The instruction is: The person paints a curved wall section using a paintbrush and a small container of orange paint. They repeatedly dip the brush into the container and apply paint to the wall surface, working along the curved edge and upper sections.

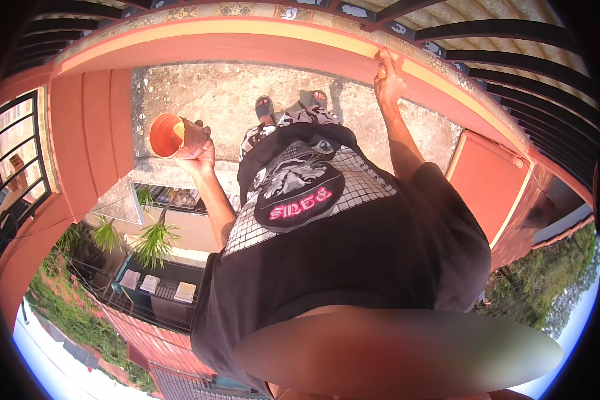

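Note:
My left hand [203,159] grips an orange-stained paint pot [192,139] from beside and below, its mouth tilted towards the left. Orange paint coats the inside of the pot, with a paler yellowish patch on one side. My right hand [390,86] reaches out to the wall and is closed around a small paint-stained tool, apparently a paintbrush [382,71]. The fingers hide most of this tool. Its tip meets or nearly meets the yellow band [330,39] along the top of the salmon-orange wall [280,50].
Patterned tiles [240,9] and black metal bars [500,31] run above the yellow band. My sandalled feet [264,107] stand on a rough concrete floor [205,85]. An orange panel [487,185] is at right, an orange pillar [97,135] at left. Palm-like plants [155,242] grow behind.

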Motion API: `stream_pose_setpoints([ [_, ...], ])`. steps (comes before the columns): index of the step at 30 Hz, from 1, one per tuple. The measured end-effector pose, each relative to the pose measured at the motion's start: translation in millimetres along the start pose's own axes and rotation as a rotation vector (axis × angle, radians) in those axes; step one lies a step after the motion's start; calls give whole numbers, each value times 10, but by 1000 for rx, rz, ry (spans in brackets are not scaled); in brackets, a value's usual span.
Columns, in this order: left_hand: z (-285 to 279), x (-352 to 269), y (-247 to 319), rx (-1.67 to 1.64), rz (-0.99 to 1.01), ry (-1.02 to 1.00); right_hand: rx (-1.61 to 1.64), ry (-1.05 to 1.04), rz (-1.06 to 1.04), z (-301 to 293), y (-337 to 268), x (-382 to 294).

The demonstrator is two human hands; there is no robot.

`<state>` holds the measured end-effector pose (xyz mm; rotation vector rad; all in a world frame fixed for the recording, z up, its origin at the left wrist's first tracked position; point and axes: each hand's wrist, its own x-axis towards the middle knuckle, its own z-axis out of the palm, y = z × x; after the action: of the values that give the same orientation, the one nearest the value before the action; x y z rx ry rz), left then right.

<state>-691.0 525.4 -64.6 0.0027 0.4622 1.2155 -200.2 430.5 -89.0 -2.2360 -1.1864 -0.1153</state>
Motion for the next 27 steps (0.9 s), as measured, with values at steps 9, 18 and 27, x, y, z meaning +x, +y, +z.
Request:
stream_pose_setpoints([
  [9, -110, 1, 214, 16, 11, 80, 311, -162, -337, 1119, -1425, 191],
  [18, -120, 240, 588, -37, -68, -6, 803, -150, 339, 1360, -1426, 513],
  [27, 141, 582, 758, 68, -166, -9, 517, 288, 898, 89, 737, 320],
])
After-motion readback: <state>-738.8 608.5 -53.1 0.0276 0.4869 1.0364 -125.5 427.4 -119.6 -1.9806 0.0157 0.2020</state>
